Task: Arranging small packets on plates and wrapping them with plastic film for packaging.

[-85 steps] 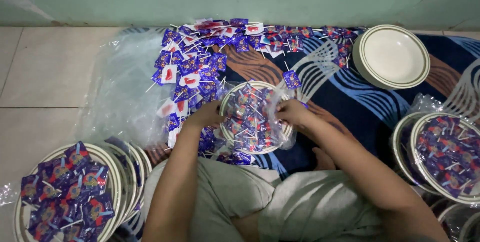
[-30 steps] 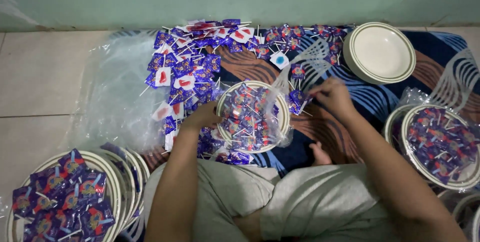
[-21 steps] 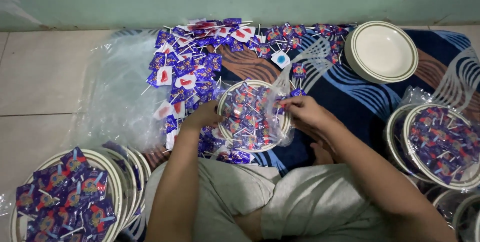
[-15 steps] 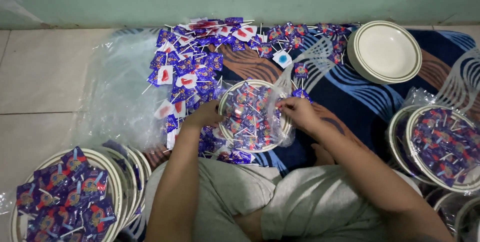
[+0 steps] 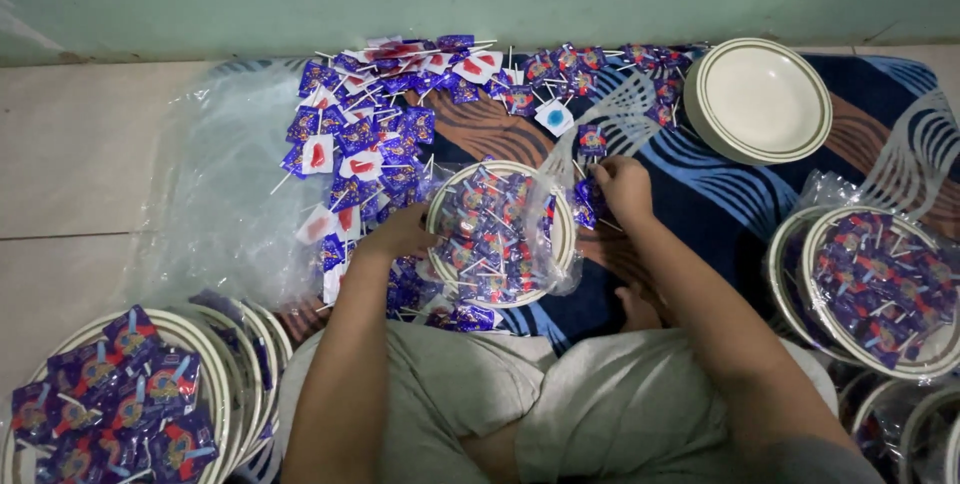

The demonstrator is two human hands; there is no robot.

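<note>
A white plate (image 5: 562,234) heaped with blue-wrapped lollipops sits inside a clear plastic bag (image 5: 535,206) on a patterned blue mat in front of my knees. My left hand (image 5: 400,235) grips the plate's left rim through the bag. My right hand (image 5: 622,187) is to the right of the plate, fingers closed on the bag's open edge, next to a loose lollipop (image 5: 589,139). A big spread of loose lollipops (image 5: 380,139) lies beyond the plate, towards the wall.
An empty white plate stack (image 5: 758,99) stands at the back right. Bagged plates of lollipops (image 5: 880,289) sit at the right, and more filled plates (image 5: 110,404) at the lower left. Crumpled clear plastic (image 5: 215,199) covers the tiled floor at the left.
My right hand reached out to the right over the mat, came back to the plate's right side, and now holds the bag edge. My left hand stayed on the plate's left rim.
</note>
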